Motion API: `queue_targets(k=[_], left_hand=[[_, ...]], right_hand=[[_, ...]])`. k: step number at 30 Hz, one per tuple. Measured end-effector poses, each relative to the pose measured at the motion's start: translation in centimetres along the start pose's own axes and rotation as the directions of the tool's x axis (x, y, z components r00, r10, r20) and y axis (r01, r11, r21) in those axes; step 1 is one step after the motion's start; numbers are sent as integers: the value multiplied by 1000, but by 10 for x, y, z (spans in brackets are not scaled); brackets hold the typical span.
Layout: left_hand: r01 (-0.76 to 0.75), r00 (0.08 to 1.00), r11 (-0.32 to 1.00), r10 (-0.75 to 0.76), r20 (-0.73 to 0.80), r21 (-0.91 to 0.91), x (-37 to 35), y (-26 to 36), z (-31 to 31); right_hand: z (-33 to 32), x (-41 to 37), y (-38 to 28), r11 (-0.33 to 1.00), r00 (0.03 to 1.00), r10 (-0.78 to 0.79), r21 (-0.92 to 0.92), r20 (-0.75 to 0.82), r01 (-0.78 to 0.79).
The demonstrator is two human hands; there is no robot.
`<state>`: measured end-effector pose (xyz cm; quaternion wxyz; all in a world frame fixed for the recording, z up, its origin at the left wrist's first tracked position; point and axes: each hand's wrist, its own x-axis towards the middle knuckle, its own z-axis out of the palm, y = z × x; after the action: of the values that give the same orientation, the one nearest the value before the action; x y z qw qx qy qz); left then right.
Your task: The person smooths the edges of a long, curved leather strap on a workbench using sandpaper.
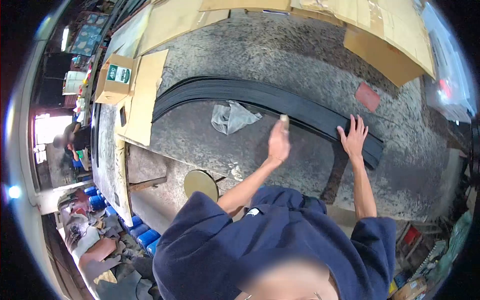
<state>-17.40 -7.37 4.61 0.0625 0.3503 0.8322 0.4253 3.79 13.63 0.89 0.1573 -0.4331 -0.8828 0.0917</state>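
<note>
A long, curved stack of thin black strips (240,92) lies across the worktable (215,150). My right hand (354,137) rests flat near the stack's right end, fingers spread over the strips. Slightly blurred, my left hand (279,142) is closed around a small pale block (284,118) whose end pokes out at the top. This hand is just on the near side of the strips. To its left lies a crumpled grey plastic bag (232,118), up against the stack's inner edge. Beyond my right hand sits a flat red piece (367,97).
Cardboard sheets (375,25) line the table's far side. At left, a cardboard box (114,80) and a dark phone-like object (123,116) sit by more cardboard. A round stool (201,186) stands below the near edge. Another person (75,140) is far left, near scraps (107,250) and blue containers (142,235).
</note>
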Motion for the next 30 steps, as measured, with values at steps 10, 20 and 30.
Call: queue_targets(k=[10,20,30], left_hand=[[384,696,352,-718,17,-854,80,-61,25],[133,989,860,-150,-6,492,67,-150,-89],[-66,988,823,-27,155,564,41,-30,-81]], right_hand=[[7,44,-92,972,904,-231,120,358,201],[25,24,-87,943,938,-331,81,102,324],[20,26,-89,948,927,-317,73,199,309]])
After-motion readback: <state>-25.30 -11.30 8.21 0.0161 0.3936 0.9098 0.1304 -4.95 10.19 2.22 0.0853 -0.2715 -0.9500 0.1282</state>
